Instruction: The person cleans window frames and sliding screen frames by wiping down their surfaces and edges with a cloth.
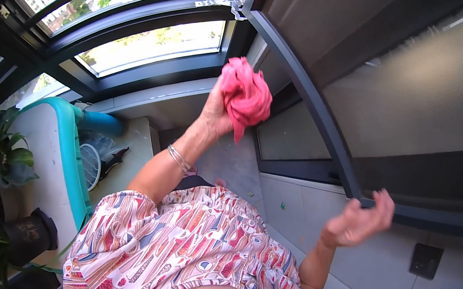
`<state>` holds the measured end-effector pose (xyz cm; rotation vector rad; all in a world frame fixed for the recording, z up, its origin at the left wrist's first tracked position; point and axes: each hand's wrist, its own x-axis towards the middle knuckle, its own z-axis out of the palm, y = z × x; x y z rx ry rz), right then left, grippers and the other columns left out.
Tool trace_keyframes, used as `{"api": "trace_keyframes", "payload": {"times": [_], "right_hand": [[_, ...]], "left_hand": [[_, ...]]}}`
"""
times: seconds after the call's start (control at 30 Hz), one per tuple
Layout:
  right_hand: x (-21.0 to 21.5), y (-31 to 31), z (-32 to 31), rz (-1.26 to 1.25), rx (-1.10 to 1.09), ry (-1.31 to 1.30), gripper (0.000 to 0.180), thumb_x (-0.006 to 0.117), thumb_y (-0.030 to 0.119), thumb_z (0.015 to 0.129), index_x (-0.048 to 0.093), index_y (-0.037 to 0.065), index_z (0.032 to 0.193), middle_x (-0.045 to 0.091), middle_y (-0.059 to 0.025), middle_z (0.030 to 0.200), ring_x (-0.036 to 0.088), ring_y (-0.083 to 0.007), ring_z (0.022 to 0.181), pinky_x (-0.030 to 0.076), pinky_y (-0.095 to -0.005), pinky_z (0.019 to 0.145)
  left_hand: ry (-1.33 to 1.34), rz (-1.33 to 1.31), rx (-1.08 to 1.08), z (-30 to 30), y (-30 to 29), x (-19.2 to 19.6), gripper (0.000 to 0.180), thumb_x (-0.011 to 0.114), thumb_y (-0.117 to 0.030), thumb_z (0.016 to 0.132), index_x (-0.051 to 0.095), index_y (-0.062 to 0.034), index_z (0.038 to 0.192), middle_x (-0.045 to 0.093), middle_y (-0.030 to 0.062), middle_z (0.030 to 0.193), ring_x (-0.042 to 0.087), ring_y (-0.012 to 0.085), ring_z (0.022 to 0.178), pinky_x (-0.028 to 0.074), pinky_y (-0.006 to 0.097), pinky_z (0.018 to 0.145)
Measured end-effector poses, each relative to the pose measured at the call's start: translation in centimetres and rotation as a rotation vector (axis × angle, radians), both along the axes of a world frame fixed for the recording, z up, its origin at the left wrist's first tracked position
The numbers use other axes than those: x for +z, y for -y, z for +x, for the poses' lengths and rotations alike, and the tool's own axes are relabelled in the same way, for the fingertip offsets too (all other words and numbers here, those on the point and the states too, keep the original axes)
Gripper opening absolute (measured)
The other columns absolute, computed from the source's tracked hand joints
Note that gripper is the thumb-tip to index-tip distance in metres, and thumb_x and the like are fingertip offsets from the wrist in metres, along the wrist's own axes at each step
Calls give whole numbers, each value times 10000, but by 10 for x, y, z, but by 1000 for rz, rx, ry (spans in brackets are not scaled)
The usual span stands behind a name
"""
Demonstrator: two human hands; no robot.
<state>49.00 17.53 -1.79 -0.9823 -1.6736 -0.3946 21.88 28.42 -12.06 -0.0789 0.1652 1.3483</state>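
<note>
My left hand (pixel 217 108) is closed round a bunched pink-red cloth (pixel 247 95), lifted in front of me between the window and a dark-framed mesh panel (pixel 316 113). Loose folds of the cloth hang below the fingers. Over to the right, my right hand (pixel 359 221) is raised by the lower corner of that panel, its fingers loosely bent and apart, with nothing visible in them. Whether it touches the frame I cannot tell.
At the left, a grey board with a turquoise rim (pixel 69 142) stands beside leafy plants (pixel 12 157) and a dark pot (pixel 29 236). Behind it are a blue cylinder (pixel 101 123) and a round white-rimmed net (pixel 90 167). A dark-framed window (pixel 155 49) lies ahead; a dark square plate (pixel 426 261) is on pale tiles.
</note>
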Motion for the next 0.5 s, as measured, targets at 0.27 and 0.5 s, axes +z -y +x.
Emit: {"api": "trace_keyframes", "payload": {"times": [0.27, 0.5], "right_hand": [[16, 18, 50, -15, -344, -564, 474, 529, 177, 907, 403, -20, 1319, 446, -206, 1299, 493, -275, 1135, 401, -319, 956], [-18, -4, 91, -49, -485, -413, 601, 465, 282, 928, 259, -62, 1376, 431, -249, 1276, 496, -295, 1117, 435, -333, 915]], "left_hand": [[-1010, 258, 809, -55, -106, 45, 578, 627, -425, 852, 428, -59, 1252, 477, 141, 1222, 549, 255, 1092, 448, 397, 958], [-1897, 216, 900, -60, -120, 45, 624, 705, -398, 771, 497, -59, 1252, 524, 170, 1103, 571, 305, 1003, 504, 388, 823]]}}
